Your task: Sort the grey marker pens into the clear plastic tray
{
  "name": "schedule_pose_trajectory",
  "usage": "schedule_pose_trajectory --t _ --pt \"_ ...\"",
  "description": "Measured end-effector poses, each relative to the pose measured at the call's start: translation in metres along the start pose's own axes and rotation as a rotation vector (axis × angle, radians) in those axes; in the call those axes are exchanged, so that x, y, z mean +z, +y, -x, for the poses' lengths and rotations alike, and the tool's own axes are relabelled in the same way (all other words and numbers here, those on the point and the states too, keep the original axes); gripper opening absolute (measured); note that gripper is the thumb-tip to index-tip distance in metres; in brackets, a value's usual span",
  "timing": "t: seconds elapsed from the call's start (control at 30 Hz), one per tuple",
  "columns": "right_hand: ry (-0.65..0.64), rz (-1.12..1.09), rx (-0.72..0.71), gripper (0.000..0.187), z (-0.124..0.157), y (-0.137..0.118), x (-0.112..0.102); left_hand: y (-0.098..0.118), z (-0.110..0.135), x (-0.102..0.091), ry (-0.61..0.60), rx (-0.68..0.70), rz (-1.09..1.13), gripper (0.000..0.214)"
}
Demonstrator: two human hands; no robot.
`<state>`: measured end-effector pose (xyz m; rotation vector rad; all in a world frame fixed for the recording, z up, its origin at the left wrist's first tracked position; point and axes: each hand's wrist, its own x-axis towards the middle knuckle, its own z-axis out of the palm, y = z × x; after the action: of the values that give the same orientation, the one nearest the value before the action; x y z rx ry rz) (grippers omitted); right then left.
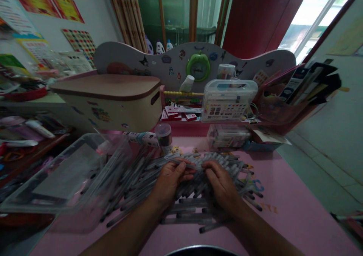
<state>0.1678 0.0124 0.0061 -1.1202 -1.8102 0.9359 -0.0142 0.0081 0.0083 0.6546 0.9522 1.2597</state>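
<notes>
My left hand (171, 178) is closed around a slim translucent pen (176, 160), thumb on top, with the pen pointing up to the left. Close by on the right, my right hand (221, 182) has its thumb and fingers pinched together near the pen's right end. What sits in that pinch is too small and blurred to make out. Under and around both hands spreads a large heap of similar clear pens with dark tips (138, 180). Several more pens (187, 221) lie crosswise on the pink table (286, 210) nearer to me.
A clear plastic bin (36, 205) with some pens stands at the left. Behind the heap are a round clear jar (163, 135), a lidded cream box (121, 114), a clear carry case (227, 103) and a green clock (198, 67). A dark container's rim (201, 247) shows at the bottom edge.
</notes>
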Motion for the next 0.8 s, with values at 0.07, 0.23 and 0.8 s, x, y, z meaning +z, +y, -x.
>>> schedule_pose_trajectory --t 0.07,0.23,0.8 --pt "-0.007 0.032 -0.031 0.029 -0.0032 0.0010 -0.0006 -0.0006 0.0001 -0.0003 0.003 0.003 -0.006 0.036" --pt "-0.010 -0.003 0.028 0.003 -0.0018 0.0056 -0.0005 -0.0023 -0.0013 -0.0012 0.009 0.004 -0.004 0.037" --pt "-0.056 -0.465 0.258 0.022 -0.0020 0.0092 0.0072 -0.0005 0.0001 0.0023 0.014 0.014 -0.009 0.038"
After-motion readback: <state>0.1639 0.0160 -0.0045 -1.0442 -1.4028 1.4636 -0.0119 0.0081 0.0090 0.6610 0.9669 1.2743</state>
